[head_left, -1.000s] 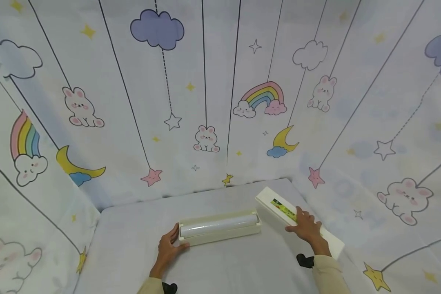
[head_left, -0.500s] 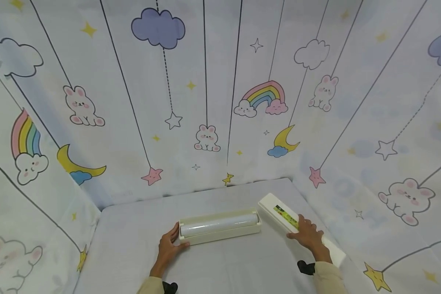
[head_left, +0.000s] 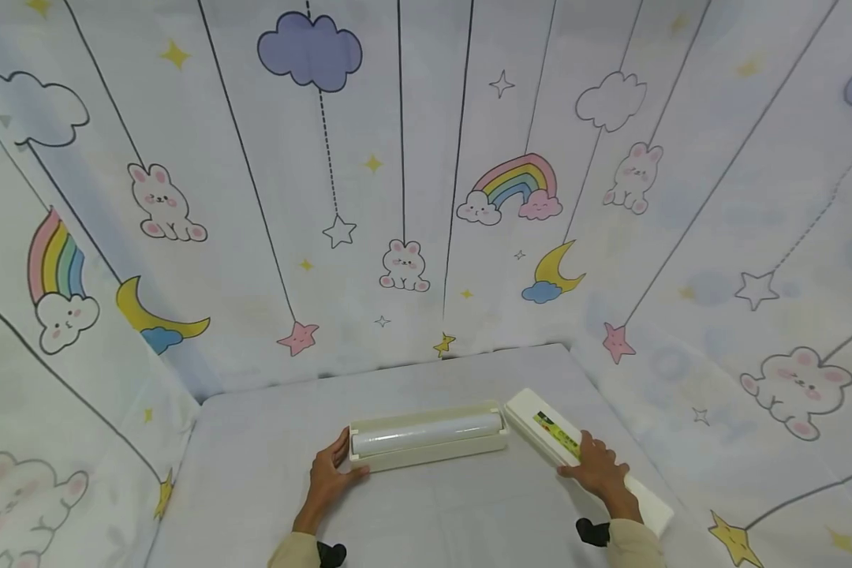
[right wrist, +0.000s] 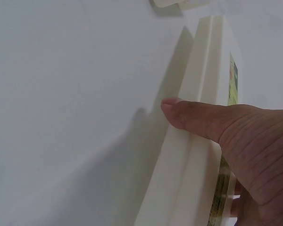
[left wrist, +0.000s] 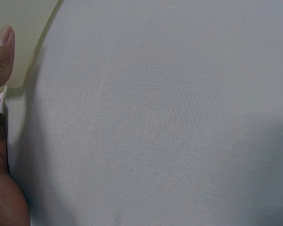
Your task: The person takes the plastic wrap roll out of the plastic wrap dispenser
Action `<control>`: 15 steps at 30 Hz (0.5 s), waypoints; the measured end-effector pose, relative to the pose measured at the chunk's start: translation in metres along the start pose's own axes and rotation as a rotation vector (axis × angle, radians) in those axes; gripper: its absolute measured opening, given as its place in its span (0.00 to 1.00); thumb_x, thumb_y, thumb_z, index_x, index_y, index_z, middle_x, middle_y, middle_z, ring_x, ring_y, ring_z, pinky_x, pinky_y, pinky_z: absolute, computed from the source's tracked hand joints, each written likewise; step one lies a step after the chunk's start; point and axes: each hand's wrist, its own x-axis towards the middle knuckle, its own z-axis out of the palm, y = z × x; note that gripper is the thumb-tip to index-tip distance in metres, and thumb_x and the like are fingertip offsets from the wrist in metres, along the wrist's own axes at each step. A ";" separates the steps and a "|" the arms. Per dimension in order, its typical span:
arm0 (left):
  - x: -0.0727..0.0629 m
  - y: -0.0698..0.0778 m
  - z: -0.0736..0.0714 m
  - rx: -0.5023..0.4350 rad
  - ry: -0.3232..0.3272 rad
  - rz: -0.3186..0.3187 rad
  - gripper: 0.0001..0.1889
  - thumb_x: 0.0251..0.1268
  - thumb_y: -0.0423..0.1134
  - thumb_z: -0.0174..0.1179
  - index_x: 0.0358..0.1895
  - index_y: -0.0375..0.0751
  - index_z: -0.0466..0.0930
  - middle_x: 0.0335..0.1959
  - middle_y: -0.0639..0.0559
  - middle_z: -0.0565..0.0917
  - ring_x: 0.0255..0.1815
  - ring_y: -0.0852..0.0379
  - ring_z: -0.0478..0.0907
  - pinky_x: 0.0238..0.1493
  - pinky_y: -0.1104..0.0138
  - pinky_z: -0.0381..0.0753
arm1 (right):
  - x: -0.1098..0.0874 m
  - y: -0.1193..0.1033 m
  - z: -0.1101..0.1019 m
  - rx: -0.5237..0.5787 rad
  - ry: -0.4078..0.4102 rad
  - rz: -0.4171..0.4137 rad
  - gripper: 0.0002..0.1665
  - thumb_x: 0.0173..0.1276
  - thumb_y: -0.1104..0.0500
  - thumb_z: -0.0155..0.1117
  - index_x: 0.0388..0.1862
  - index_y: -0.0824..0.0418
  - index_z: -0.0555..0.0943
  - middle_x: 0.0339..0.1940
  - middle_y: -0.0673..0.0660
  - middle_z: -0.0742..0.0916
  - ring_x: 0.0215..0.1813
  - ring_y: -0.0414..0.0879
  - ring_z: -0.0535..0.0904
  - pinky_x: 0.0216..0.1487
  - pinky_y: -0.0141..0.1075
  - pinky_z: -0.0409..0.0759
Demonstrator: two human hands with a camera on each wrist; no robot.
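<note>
An open cream-coloured cling film dispenser box (head_left: pixel 436 457) lies on the white-covered table, with a shiny roll of cling film (head_left: pixel 426 433) inside. My left hand (head_left: pixel 330 480) grips the box's left end, thumb at the front and fingers behind; the left wrist view catches the thumb (left wrist: pixel 4 59) against the box wall. To the right, my right hand (head_left: pixel 599 469) holds the long white lid (head_left: pixel 528 409) across its middle. It slants away from the box, its label (head_left: pixel 555 432) facing up. In the right wrist view the thumb (right wrist: pixel 193 117) presses the lid's side; the other fingers are mostly hidden.
White cloth covers the table (head_left: pixel 255 457). Around the back and sides rise fabric walls (head_left: pixel 355 300) printed with bunnies, stars and clouds. Part of the box end (right wrist: pixel 167 2) shows at the top of the right wrist view.
My right hand has lowered the lid and drawn it slightly toward me and to the right. The left hand and the dispenser box have stayed in place.
</note>
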 end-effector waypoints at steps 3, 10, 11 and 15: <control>0.000 0.000 0.000 -0.015 0.002 0.004 0.57 0.46 0.41 0.89 0.82 0.32 0.68 0.79 0.39 0.74 0.80 0.41 0.71 0.68 0.90 0.62 | -0.002 -0.001 0.004 0.008 -0.009 0.007 0.61 0.64 0.48 0.81 0.79 0.79 0.58 0.59 0.81 0.77 0.56 0.76 0.75 0.60 0.83 0.65; 0.001 -0.001 0.000 -0.054 -0.003 -0.011 0.57 0.46 0.39 0.89 0.82 0.33 0.68 0.80 0.41 0.73 0.80 0.46 0.69 0.68 0.90 0.63 | -0.002 0.002 0.014 0.004 -0.041 0.026 0.62 0.63 0.47 0.82 0.79 0.81 0.57 0.61 0.82 0.75 0.58 0.76 0.72 0.60 0.83 0.65; 0.000 -0.001 0.000 -0.053 -0.004 -0.013 0.57 0.46 0.39 0.89 0.82 0.33 0.68 0.80 0.41 0.73 0.80 0.46 0.69 0.68 0.90 0.63 | -0.001 0.003 0.016 0.002 -0.046 0.030 0.62 0.63 0.47 0.82 0.79 0.81 0.57 0.61 0.81 0.75 0.59 0.76 0.72 0.61 0.83 0.65; 0.001 -0.001 0.000 -0.051 -0.007 -0.016 0.57 0.47 0.40 0.89 0.82 0.32 0.67 0.80 0.41 0.73 0.80 0.48 0.70 0.68 0.89 0.63 | 0.002 0.008 0.021 -0.004 -0.049 0.038 0.64 0.62 0.45 0.83 0.79 0.81 0.57 0.62 0.82 0.74 0.61 0.77 0.69 0.60 0.83 0.65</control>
